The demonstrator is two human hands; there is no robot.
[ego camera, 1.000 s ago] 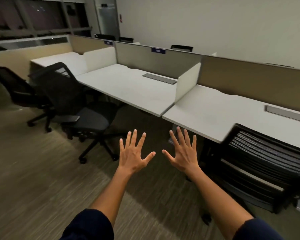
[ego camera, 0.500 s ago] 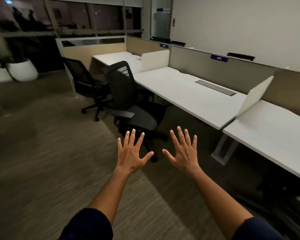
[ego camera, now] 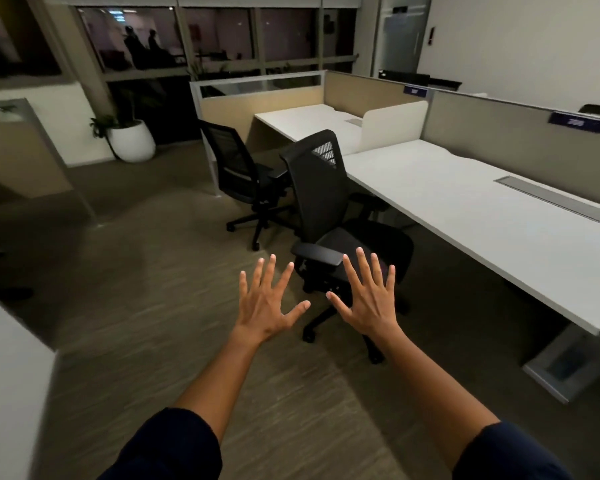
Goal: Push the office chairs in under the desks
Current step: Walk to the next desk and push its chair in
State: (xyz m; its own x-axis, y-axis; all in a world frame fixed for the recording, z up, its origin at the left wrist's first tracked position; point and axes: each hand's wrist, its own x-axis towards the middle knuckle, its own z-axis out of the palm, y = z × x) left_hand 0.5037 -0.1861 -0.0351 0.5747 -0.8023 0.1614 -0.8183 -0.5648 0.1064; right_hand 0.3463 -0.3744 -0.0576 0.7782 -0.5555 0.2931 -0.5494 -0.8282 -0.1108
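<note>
A black mesh-backed office chair [ego camera: 321, 188] stands out from the near white desk [ego camera: 465, 202], turned sideways with its armrest toward me. A second black office chair [ego camera: 238, 168] stands farther back, pulled out from the far white desk [ego camera: 305, 121]. My left hand [ego camera: 267, 303] and my right hand [ego camera: 369, 296] are stretched out in front of me with fingers spread, backs toward me, holding nothing. Both hands hover in the air short of the near chair and touch nothing.
Beige partition panels [ego camera: 520, 140] run behind the desks, with a white divider [ego camera: 392, 124] between them. A white planter [ego camera: 132, 142] stands by the windows at the back left. A desk leg foot [ego camera: 565, 365] sits low at the right. Carpeted floor [ego camera: 136, 271] stretches to the left.
The view has swung left and moved closer to the two pulled-out chairs. The chair at the right desk has left the view. My hands stay spread and empty.
</note>
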